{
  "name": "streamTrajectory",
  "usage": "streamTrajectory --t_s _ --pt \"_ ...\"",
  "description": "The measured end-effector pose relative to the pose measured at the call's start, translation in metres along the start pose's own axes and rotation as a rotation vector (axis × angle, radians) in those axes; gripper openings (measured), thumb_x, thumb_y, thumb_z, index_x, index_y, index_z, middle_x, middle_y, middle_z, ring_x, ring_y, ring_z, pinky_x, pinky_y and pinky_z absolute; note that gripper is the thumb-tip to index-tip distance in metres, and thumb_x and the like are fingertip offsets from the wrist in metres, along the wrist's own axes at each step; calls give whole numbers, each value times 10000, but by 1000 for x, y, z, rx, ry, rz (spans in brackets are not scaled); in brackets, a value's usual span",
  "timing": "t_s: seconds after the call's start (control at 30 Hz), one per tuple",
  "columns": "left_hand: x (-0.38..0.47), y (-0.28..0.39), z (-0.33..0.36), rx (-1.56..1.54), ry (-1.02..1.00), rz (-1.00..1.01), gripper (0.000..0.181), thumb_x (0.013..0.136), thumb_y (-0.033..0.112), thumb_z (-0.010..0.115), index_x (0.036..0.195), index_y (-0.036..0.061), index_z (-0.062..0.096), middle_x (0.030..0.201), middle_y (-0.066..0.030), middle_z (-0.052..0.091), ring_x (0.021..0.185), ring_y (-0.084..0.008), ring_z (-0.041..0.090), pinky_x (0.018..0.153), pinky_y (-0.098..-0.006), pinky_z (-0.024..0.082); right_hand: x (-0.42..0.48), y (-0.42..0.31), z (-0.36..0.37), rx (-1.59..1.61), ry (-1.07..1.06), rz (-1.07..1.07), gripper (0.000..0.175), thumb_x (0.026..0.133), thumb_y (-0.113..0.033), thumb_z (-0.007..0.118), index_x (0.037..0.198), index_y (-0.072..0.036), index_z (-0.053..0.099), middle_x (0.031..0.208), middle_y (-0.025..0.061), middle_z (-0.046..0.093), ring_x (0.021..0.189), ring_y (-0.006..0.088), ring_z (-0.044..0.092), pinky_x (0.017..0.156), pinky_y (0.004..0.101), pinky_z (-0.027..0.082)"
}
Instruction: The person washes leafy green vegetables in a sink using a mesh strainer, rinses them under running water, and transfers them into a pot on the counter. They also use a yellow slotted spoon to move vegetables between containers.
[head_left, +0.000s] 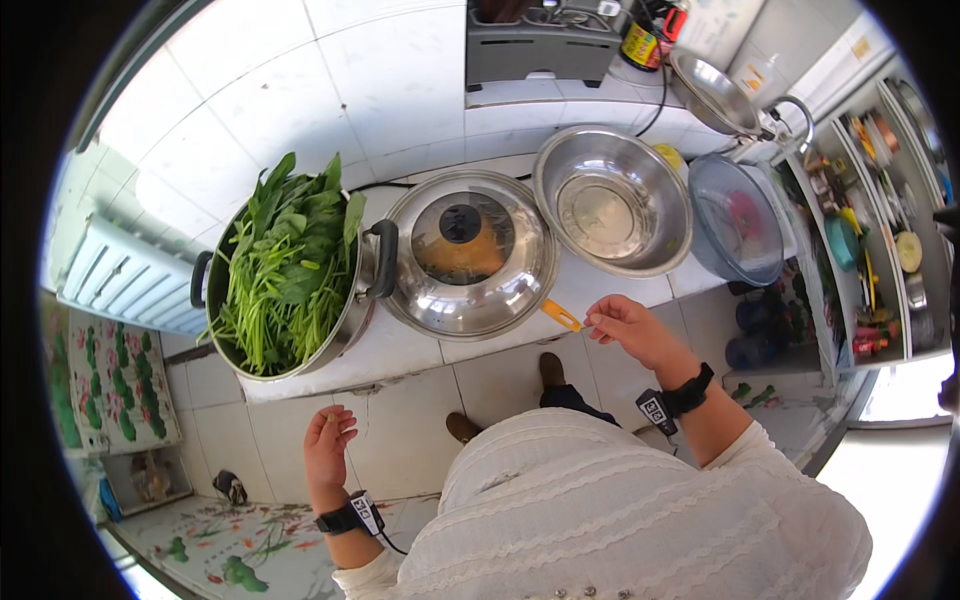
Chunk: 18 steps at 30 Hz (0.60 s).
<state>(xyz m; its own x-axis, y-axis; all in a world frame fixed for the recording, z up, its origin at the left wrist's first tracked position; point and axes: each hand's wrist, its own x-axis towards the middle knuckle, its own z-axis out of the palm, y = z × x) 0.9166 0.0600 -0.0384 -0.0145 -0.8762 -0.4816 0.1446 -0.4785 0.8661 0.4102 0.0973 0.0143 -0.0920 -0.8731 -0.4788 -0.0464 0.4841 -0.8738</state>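
My left hand (328, 448) hangs below the counter's front edge with bent fingers and nothing in it. My right hand (628, 328), also holding nothing, is just right of the yellow handle (561, 315) that sticks out from beneath a domed steel lid (480, 315). The lid has a glass centre and a black knob; what it covers is mostly hidden. Left of it, a deep two-handled steel pot (346, 330) is heaped with leafy green vegetables (289, 262). To the lid's right stands a wide steel basin (615, 202) with a small green bit inside.
A translucent bluish basin (712, 240) is at the counter's right end, below a metal pan (716, 94) and near a curved faucet (799, 112). A grey appliance (540, 56) sits on the back ledge. Open shelves (874, 240) hold kitchen items at right; a pale blue slatted plastic piece (135, 277) is at left.
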Motion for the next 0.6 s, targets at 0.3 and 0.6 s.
streamTrajectory --t_s 0.3,0.6 --pt "37 -3 58 218 -416 -136 233 977 220 546 1109 38 610 1010 -63 652 941 -160 615 818 -293 494 -62 31 -9 99 290 -38 208 956 -206 589 1067 -30 592 981 40 631 854 125 612 755 270 490" --pt "67 72 226 761 -503 645 434 919 155 576 1328 56 470 1279 -123 521 1065 -223 586 901 -344 486 -41 32 -28 84 198 -107 208 945 -189 599 1060 -16 585 963 32 625 854 119 603 749 268 488"
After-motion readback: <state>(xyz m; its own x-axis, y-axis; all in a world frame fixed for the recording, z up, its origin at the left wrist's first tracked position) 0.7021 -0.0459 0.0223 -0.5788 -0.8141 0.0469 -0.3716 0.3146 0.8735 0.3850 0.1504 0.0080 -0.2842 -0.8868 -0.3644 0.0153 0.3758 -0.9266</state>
